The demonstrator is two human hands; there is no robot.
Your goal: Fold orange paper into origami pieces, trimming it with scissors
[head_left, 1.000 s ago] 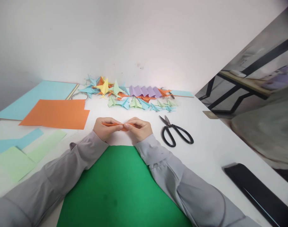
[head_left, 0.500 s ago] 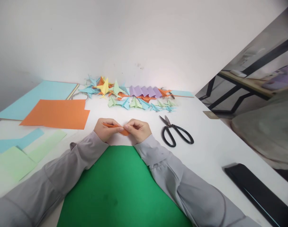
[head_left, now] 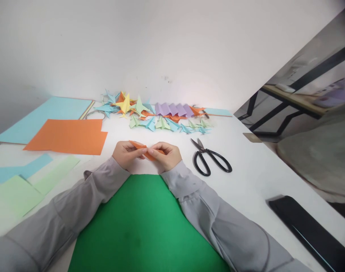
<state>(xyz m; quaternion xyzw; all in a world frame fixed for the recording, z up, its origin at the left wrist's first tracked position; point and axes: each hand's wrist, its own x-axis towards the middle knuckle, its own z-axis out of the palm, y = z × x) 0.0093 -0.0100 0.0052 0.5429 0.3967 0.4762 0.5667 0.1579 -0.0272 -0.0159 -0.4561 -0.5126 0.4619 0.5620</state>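
Note:
A small folded piece of orange paper (head_left: 149, 154) is pinched between my two hands, over the white table just beyond a green sheet (head_left: 149, 223). My left hand (head_left: 127, 154) grips its left part, with a pointed flap showing above the fingers. My right hand (head_left: 167, 155) holds the right part, thumb pressed near the middle fold. The fingers partly cover the paper. Black-handled scissors (head_left: 202, 151) lie with blades parted to the right of my right hand.
Folded paper birds (head_left: 127, 105) and a pleated purple paper (head_left: 174, 109) line the wall. Blue sheets (head_left: 59, 109), an orange sheet (head_left: 67, 138) and green pieces (head_left: 17, 194) lie left. A black case (head_left: 311, 230) rests at the right edge.
The orange paper has turned in my fingers; its pointed flap now rises above my left hand and more shows by my right fingers. Both hands stay in nearly the same place.

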